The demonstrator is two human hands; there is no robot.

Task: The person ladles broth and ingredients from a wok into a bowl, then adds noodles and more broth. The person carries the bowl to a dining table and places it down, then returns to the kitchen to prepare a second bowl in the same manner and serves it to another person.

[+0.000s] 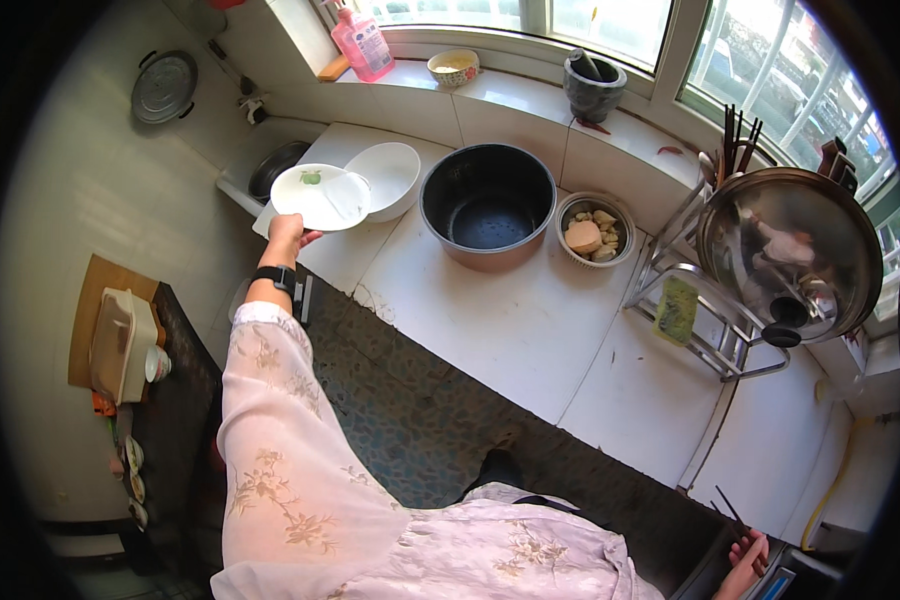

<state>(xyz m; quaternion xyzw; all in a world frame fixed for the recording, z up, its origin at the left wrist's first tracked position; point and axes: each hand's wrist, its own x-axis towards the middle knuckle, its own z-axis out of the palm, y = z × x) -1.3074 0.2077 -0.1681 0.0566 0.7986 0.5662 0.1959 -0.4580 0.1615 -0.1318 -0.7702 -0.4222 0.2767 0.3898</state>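
Observation:
My left hand (286,231) grips the rim of a shallow white dish (300,202) with a green fruit print, holding it at the left end of the tiled counter (465,315). Just behind the dish sits a deeper white bowl (401,180), partly hidden by it. To the right stands a dark-lined cooking pot (487,260), with a few drops on its inner bottom. At the lower right, my right hand (750,556) holds a pair of dark chopsticks (730,506) beyond the counter's front edge.
A small strainer basket (628,232) holds pale food pieces. A metal rack (709,360) carries a large glass lid (780,202) and a sponge (675,311). A stone mortar (594,94), patterned bowl (465,77) and pink pump bottle (364,49) line the sill. A sink (232,180) lies left.

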